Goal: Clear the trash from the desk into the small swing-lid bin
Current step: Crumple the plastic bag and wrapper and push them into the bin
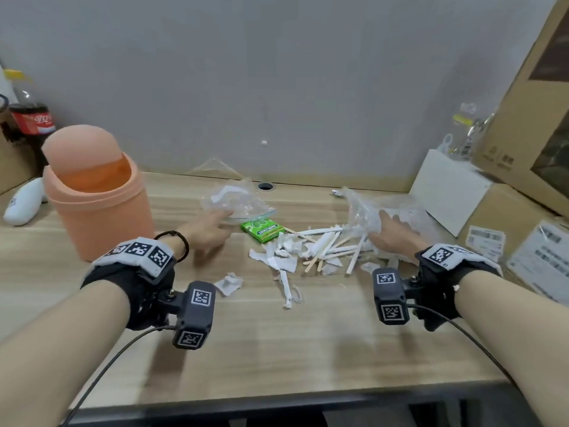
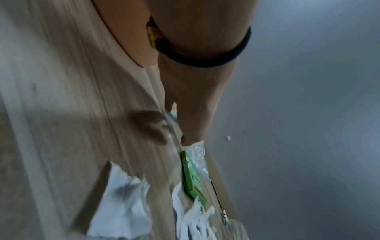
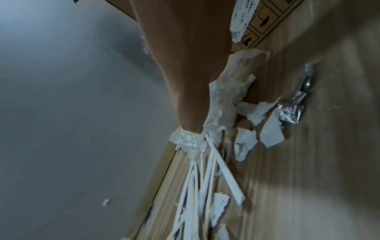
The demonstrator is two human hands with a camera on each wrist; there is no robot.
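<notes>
The peach swing-lid bin stands at the desk's left, its lid tilted. My left hand reaches forward just right of it, and its straight fingers touch a clear plastic bag. A green gum box lies right beside that bag. My right hand lies spread over crumpled clear plastic, with the fingers pressed into it. Between the hands is a heap of torn white paper, paper strips and wooden sticks. Loose paper scraps lie nearer to me.
A cola bottle and a white object sit behind the bin. A white box and cardboard boxes crowd the right side. A cable hole is near the wall. A crumpled foil wrapper lies beside the paper.
</notes>
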